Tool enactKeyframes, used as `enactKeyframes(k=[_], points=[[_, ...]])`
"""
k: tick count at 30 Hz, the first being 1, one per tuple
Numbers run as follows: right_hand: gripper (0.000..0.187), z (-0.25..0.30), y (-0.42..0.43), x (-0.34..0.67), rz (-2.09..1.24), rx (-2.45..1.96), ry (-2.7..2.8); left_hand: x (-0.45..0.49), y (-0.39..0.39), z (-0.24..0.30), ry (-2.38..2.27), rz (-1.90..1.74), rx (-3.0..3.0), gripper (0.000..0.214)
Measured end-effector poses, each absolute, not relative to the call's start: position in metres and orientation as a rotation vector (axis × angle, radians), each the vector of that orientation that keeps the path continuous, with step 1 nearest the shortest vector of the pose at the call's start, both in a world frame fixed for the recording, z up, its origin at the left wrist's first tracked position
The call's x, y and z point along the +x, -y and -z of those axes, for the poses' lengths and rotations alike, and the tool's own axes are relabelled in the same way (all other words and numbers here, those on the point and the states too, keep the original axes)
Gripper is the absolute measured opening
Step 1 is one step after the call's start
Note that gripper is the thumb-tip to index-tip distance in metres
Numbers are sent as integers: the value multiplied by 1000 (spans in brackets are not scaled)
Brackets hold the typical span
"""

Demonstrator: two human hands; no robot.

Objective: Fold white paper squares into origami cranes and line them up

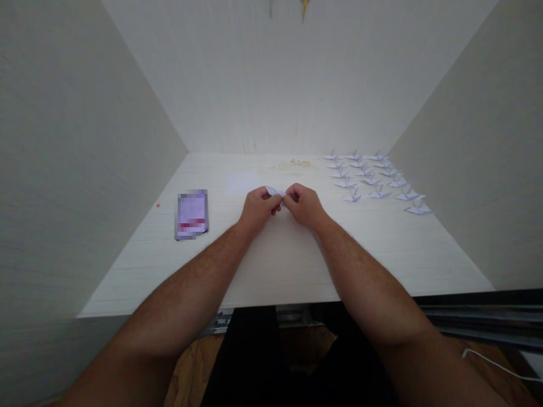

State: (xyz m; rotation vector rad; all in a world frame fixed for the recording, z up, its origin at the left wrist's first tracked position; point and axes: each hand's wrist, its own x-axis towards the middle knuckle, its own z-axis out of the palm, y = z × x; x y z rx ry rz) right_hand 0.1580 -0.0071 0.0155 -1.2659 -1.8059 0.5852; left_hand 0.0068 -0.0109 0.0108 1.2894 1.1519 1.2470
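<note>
My left hand (258, 207) and my right hand (304, 206) meet over the middle of the white table (271, 265). Both pinch a small folded piece of white paper (275, 191) between thumb and fingers, just above the tabletop. Most of the paper is hidden by my fingers. A flat white paper sheet (241, 182) lies just beyond my left hand.
Several folded white paper cranes (373, 180) stand in rows at the back right of the table. A small purple-and-white packet (192, 214) lies at the left. White walls close in the table on three sides. A faint stain (292, 165) marks the far middle.
</note>
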Motion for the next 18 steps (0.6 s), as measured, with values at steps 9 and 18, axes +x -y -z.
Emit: enactKeyframes(k=[9, 18], points=[[13, -12, 7, 154, -565, -1245, 1795, 12, 11, -11, -1032, -1307, 1130, 17], [17, -11, 9, 154, -578, -1240, 1795, 14, 11, -9, -994, -1317, 1023, 21]])
